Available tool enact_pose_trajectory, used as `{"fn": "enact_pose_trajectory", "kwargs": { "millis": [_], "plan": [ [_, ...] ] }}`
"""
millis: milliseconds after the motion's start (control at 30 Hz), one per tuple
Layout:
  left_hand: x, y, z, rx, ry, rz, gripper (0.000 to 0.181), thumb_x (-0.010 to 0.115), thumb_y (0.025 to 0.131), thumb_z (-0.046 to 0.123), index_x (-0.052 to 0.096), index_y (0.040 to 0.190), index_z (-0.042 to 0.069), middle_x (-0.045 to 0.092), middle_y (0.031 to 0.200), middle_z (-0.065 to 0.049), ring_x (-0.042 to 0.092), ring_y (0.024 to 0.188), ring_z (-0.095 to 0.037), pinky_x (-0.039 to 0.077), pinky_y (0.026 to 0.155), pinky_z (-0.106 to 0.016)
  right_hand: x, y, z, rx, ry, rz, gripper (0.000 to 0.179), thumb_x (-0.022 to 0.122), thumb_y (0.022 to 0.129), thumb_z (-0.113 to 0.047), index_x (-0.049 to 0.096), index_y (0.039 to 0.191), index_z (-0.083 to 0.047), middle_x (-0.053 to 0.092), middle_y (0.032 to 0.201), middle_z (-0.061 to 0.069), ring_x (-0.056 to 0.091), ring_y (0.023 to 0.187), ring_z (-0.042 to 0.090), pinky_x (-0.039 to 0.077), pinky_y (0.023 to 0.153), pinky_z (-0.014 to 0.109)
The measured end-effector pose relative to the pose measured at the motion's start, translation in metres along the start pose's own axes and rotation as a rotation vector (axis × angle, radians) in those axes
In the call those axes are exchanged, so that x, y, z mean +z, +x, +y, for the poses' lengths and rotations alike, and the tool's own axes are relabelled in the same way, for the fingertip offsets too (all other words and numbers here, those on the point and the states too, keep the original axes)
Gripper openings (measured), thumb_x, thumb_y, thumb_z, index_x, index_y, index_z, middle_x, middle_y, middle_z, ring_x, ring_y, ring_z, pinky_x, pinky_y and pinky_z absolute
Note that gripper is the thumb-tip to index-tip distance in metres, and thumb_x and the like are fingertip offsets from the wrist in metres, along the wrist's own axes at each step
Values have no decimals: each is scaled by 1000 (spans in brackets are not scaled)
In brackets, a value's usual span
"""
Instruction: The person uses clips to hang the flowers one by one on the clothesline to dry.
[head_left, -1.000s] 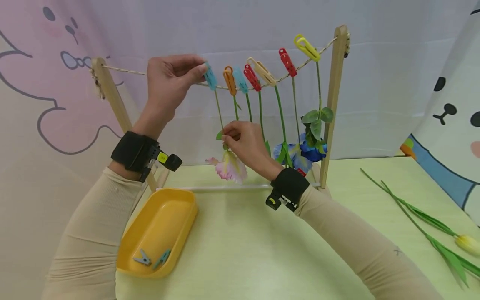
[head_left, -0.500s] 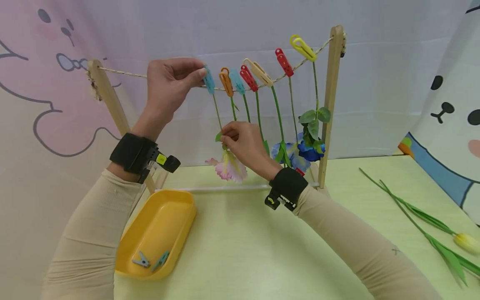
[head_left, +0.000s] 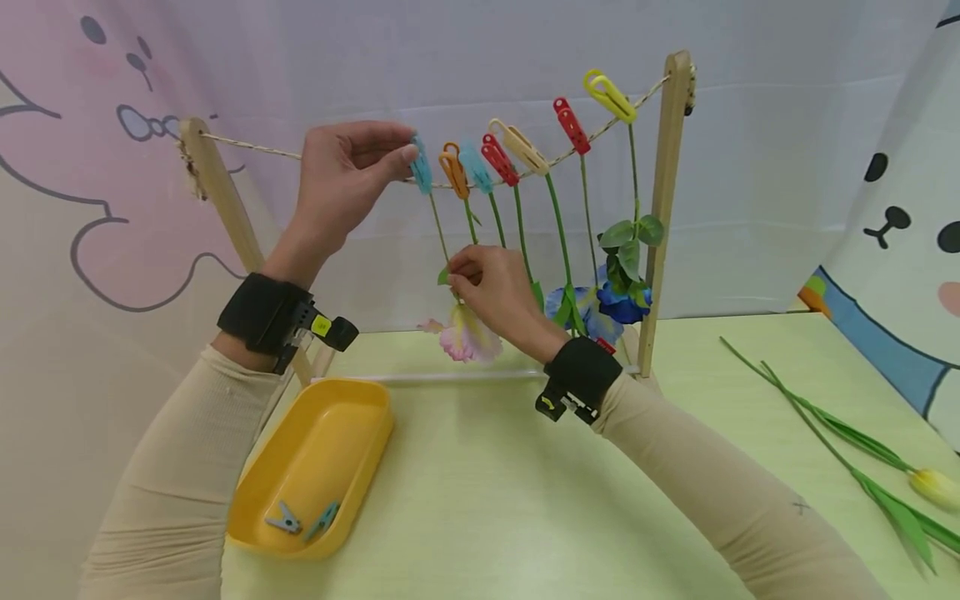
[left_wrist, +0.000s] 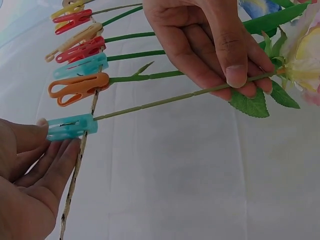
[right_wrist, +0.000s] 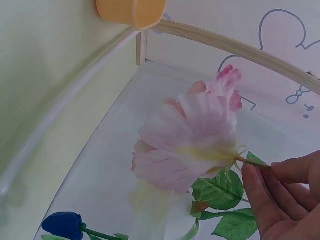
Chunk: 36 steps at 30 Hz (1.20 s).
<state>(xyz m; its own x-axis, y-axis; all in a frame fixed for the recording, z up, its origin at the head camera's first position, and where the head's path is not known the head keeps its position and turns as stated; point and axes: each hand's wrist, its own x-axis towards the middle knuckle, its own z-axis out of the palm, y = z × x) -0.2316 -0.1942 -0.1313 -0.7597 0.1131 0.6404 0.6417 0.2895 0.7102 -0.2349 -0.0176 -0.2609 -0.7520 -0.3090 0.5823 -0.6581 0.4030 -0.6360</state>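
My left hand [head_left: 348, 179] pinches a light-blue clothespin [head_left: 422, 166] by its handle end. In the left wrist view, that clothespin [left_wrist: 72, 127] sits over the rope [left_wrist: 75, 175], with the tip of a flower stem [left_wrist: 150, 105] at its jaws. Lower down, my right hand [head_left: 491, 283] pinches the same stem between thumb and fingers, just above the bloom. The flower is a pink, ruffled artificial one [head_left: 468, 335] hanging head down. Its petals [right_wrist: 195, 135] fill the middle of the right wrist view, and green leaves [right_wrist: 220, 190] show beside the fingers.
Orange, light-blue, red, cream and yellow clothespins [head_left: 521, 148] hold more flowers upside down along the rope, between wooden posts [head_left: 670, 208]. A yellow tray [head_left: 375, 433] with two clothespins [head_left: 283, 518] stands front left. Tulips [head_left: 847, 458] lie on the table at right.
The left hand and its clothespin have dipped slightly, and the rope with them. The pink flower has shifted a little to the right; both hands keep their hold.
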Motion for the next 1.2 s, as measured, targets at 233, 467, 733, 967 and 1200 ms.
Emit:
{"fn": "enact_pose_trajectory", "kwargs": {
  "millis": [233, 467, 733, 967, 1200],
  "plan": [
    [5, -13, 11, 13, 187, 38, 31, 69, 90, 9, 68, 119, -4, 70, 112, -15, 68, 96, -14, 54, 90, -23, -8, -11, -4, -3, -63, -24, 13, 66, 92, -7, 72, 102, -3, 74, 90, 7, 68, 74, 14, 58, 69, 27],
    [8, -45, 26, 171, 303, 178, 30, 68, 90, 1, 67, 118, -6, 69, 112, -22, 68, 98, -20, 53, 92, -25, -28, -32, -12, -39, -124, -79, 15, 66, 91, -6, 73, 104, -1, 75, 91, 8, 70, 75, 15, 59, 70, 28],
    [-2, -81, -2, 248, 343, 220, 21, 67, 90, -1, 71, 109, -7, 73, 102, -14, 69, 87, -14, 54, 87, -17, -62, -67, -6, -49, -189, -95, 11, 68, 90, -8, 74, 99, -6, 75, 89, 5, 70, 73, 13, 60, 67, 29],
    [-19, -118, -44, 179, 328, 81, 17, 67, 90, -2, 73, 106, -3, 73, 98, -12, 68, 82, -10, 52, 83, -9, -88, -96, 11, -57, -209, -101, 10, 70, 89, -7, 74, 97, -5, 75, 84, 5, 70, 69, 13, 60, 62, 31],
    [-27, -154, -69, 123, 421, -3, 13, 68, 89, -1, 74, 101, -1, 74, 92, -8, 70, 76, -15, 52, 75, -5, -116, -121, 36, -34, -294, -45, 9, 72, 85, -5, 75, 95, -4, 75, 85, 7, 71, 66, 16, 60, 57, 36]
  ]
}}
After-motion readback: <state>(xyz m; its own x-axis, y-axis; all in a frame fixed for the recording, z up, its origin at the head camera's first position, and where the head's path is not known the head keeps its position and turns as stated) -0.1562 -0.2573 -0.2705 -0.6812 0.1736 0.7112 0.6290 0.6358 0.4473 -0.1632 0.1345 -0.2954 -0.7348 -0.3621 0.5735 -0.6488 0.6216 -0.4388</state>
